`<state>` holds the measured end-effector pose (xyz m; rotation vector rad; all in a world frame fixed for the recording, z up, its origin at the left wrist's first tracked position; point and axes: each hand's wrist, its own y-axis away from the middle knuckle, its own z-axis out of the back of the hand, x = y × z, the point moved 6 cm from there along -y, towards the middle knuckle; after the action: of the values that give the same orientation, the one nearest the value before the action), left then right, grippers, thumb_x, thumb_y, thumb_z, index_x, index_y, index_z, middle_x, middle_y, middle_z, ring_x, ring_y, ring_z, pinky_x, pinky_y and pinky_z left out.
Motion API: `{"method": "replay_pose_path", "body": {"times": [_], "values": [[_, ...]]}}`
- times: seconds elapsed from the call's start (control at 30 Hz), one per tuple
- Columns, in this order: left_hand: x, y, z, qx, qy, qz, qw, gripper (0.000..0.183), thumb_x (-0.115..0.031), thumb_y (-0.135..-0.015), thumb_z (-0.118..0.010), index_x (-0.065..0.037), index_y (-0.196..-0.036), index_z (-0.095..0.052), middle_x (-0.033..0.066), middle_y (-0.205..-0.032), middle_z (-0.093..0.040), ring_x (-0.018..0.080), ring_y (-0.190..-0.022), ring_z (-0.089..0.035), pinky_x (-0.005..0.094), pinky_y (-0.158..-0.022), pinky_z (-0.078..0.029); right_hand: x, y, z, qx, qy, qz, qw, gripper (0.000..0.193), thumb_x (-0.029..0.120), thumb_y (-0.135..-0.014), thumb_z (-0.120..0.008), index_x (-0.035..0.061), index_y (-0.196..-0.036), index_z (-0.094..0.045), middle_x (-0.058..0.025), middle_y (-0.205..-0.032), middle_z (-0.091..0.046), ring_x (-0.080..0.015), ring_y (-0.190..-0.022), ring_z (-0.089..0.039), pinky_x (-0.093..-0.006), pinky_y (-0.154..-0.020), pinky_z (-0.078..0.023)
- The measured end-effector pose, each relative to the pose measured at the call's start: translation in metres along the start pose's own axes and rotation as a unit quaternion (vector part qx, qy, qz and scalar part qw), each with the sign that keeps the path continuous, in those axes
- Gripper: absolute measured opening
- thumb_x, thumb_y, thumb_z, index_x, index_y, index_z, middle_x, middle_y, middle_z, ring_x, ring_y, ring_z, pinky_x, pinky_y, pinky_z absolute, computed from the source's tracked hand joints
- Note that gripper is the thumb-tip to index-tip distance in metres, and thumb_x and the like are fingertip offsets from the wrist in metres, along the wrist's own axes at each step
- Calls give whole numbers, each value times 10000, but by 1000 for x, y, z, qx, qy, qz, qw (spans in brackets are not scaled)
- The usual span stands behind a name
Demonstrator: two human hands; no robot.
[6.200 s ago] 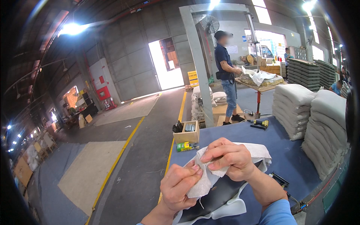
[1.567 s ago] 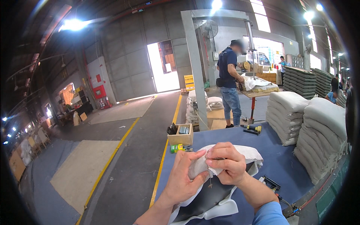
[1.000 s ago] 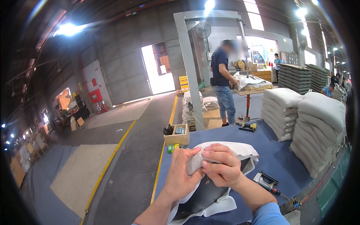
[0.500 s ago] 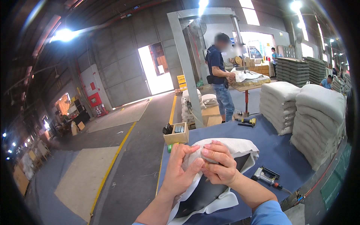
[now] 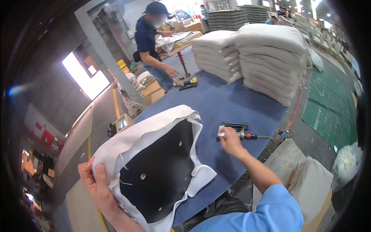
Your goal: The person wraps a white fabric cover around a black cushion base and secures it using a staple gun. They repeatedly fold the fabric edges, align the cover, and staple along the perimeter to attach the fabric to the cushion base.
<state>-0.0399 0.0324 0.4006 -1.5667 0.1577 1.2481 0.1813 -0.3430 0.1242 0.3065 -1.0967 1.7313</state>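
My left hand point(image 5: 96, 181) grips the left edge of a chair seat panel, its thumb on the fabric and its fingers behind. The seat panel point(image 5: 156, 170) has a black underside with several holes. Off-white fabric point(image 5: 143, 124) wraps over its far and left edges, while a loose flap hangs out on the right. My right hand point(image 5: 232, 142) is closed round a staple gun point(image 5: 236, 126) lying on the blue table; part of the tool is hidden by the fingers. A hose runs from its right end.
The blue table point(image 5: 216, 92) carries two tall stacks of off-white cushions point(image 5: 272, 58) at the far right. A second, yellow-and-black staple gun point(image 5: 189, 83) lies near a co-worker point(image 5: 148, 46). A wooden box point(image 5: 124, 123) stands at the left edge, beyond the panel.
My right hand has left the fabric and moved right onto the staple gun. My left hand now holds the panel tilted up, showing its underside. The view has swung right; the co-worker reaches toward the yellow-and-black tool.
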Motion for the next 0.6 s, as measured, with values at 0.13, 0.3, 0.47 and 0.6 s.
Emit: {"method": "replay_pose_path", "body": {"times": [0.13, 0.3, 0.47, 0.6], "values": [[-7, -11, -19, -1, 2, 0, 1000, 194, -85, -956, -763, -82, -1099, -632, -2, -1036, -553, 125, -1015, -571, 304, -944, -476, -103, 0, -31, 222, 229, -68, 945, 743, 50, -769, -755, -46, -1453, -481, -275, -1348, -582, -456, -1296, -548, -495, -1158, -428], [-15, -2, -27, 30, 46, -18, 998, 284, -68, -923, -826, -58, -1150, -655, 28, -1052, -576, 124, -988, -579, 283, -897, -469, -123, -17, -47, 191, 257, -52, 946, 473, 1, -728, -787, 33, -1135, -547, -244, -1164, -632, -465, -1131, -616, -533, -979, -516], [-19, 12, -28, 53, -24, -57, 997, 328, -61, -921, -823, -57, -1208, -664, 51, -1114, -534, 159, -1040, -581, 305, -916, -472, -87, -29, 2, 77, 37, -131, 988, 441, 17, -753, -800, 5, -1130, -572, -209, -1027, -728, -441, -943, -719, -491, -850, -579], [-34, 20, -40, 84, -63, -86, 991, 352, -35, -930, -807, -72, -1242, -648, 38, -1143, -491, 128, -1065, -594, 288, -950, -483, -31, -29, 65, 125, -314, -230, 913, 577, 54, -735, -849, -16, -1262, -625, -111, -942, -696, -248, -693, -703, -386, -596, -576]]}}
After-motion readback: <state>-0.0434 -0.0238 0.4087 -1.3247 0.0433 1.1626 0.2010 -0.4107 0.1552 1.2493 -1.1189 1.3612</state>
